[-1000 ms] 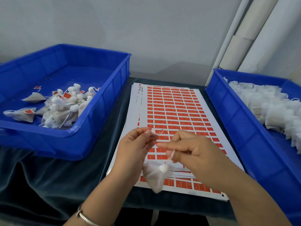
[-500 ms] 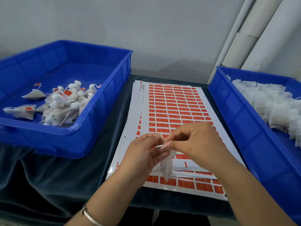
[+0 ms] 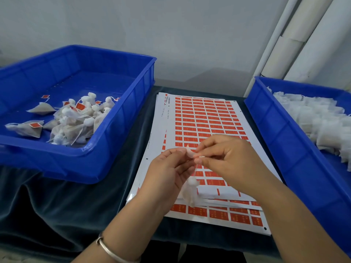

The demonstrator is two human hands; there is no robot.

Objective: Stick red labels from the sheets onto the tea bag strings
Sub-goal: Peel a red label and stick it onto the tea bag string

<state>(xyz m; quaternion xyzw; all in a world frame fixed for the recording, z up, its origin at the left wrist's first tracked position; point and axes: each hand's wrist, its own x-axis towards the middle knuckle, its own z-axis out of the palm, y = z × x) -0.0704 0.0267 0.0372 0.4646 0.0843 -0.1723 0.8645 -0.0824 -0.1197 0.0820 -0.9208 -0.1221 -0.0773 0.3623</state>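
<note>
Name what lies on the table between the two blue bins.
In the head view, a stack of label sheets on a dark cloth lies between the left bin and the right bin, with both hands working above it.

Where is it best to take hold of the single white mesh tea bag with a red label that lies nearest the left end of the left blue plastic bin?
Pinch the white mesh tea bag from above at its raised top ridge, beside its red label. It lies flat and apart from the pile, so straight down is open; the blue plastic bin wall blocks a side approach.
</note>
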